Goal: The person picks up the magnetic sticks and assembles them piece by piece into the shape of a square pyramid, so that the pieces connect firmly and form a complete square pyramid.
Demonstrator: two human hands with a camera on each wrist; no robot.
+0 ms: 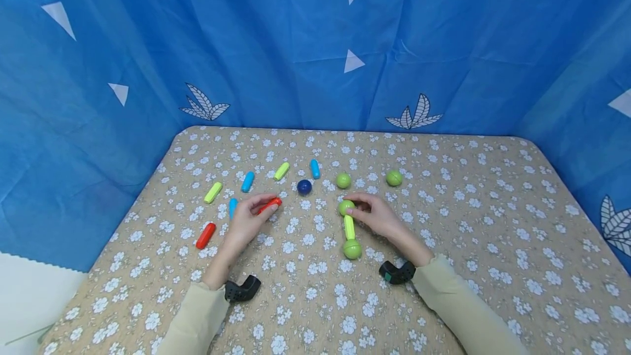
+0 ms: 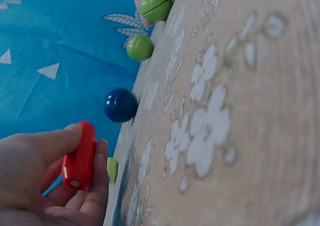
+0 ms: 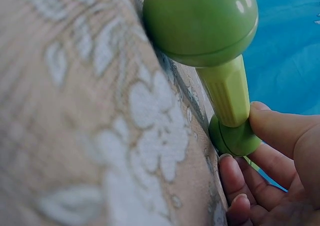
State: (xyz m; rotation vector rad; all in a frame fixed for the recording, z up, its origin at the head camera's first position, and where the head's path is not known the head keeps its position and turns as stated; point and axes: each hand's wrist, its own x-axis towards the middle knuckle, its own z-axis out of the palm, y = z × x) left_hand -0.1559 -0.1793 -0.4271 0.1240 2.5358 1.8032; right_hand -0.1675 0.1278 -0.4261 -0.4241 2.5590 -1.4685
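In the head view my left hand (image 1: 248, 219) pinches a short red rod (image 1: 270, 205) between thumb and fingers; the left wrist view shows a small pale dot on the end of this rod (image 2: 80, 158). My right hand (image 1: 376, 214) grips the far ball (image 1: 347, 207) of a dumbbell-shaped piece. That piece has a yellow-green rod (image 1: 349, 228) between two green balls, the near ball (image 1: 352, 249) lying towards me. Close up in the right wrist view, the thumb presses near where the rod (image 3: 225, 93) meets the far ball (image 3: 234, 136).
Beyond the hands lie a dark blue ball (image 1: 304, 187) and two loose green balls, one nearer the middle (image 1: 343, 180) and one farther right (image 1: 394, 178). Blue rods (image 1: 248, 182), yellow-green rods (image 1: 213, 193) and another red rod (image 1: 205, 235) are scattered left on the flowered tablecloth (image 1: 305, 311).
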